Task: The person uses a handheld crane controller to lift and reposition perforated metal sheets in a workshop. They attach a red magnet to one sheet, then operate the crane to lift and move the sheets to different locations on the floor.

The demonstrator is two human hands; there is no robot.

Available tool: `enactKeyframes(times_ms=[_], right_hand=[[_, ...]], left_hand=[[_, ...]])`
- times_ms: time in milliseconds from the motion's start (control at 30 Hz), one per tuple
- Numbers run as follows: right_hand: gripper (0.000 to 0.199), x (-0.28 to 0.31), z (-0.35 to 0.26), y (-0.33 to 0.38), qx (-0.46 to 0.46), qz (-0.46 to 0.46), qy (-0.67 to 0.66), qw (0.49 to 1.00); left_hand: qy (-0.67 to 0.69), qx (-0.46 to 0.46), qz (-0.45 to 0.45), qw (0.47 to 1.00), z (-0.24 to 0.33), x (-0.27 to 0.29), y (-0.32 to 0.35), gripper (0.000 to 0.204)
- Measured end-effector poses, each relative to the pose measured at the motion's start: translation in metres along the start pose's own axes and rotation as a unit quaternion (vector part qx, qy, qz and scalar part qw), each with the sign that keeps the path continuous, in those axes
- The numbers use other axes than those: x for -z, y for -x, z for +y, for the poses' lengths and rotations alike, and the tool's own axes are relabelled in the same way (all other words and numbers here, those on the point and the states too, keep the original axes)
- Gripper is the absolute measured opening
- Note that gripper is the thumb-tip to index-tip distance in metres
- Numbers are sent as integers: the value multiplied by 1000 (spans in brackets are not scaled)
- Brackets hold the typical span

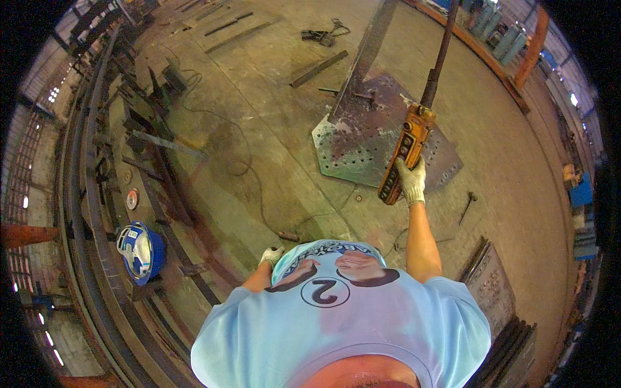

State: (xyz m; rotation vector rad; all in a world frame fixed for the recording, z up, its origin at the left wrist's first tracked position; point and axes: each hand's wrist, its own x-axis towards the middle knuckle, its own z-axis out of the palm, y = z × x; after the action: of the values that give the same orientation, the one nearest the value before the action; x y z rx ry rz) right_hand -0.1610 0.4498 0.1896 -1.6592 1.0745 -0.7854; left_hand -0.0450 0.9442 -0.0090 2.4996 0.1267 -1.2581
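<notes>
In my gloved right hand (413,180) is a yellow crane pendant control (407,150), a long box with a row of dark buttons. My fingers wrap round its lower part. A dark cable (440,58) runs up from its top end. Beyond the pendant, a steel plate with bolt holes (352,145) lies on the floor, with a tall steel member (365,55) rising from it. My gloved left hand (272,255) is low beside my waist, partly covered by my light blue shirt (369,323). Its fingers are too hidden to read.
At the left, long steel beams (97,161) carry a blue hard hat (141,252) and a small disc (132,198). A thin cable (249,152) winds over the floor. A bolt-like rod (467,208) and stacked steel plates (488,278) lie at my right. Gas cylinders (508,42) stand far right.
</notes>
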Motion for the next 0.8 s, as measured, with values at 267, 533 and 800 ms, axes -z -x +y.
enactKeyframes(times_ms=[267, 533, 800], right_hand=[[73, -37, -30, 5, -6, 5, 80, 997], [98, -97, -32, -12, -19, -5, 211, 977], [96, -151, -37, -36, -18, -6, 233, 972]], left_hand=[[124, 75, -52, 988, -92, 10, -82, 66], [6, -43, -7, 999, -73, 89, -78, 67], [64, 43, -4, 997, -46, 138, -83, 60]])
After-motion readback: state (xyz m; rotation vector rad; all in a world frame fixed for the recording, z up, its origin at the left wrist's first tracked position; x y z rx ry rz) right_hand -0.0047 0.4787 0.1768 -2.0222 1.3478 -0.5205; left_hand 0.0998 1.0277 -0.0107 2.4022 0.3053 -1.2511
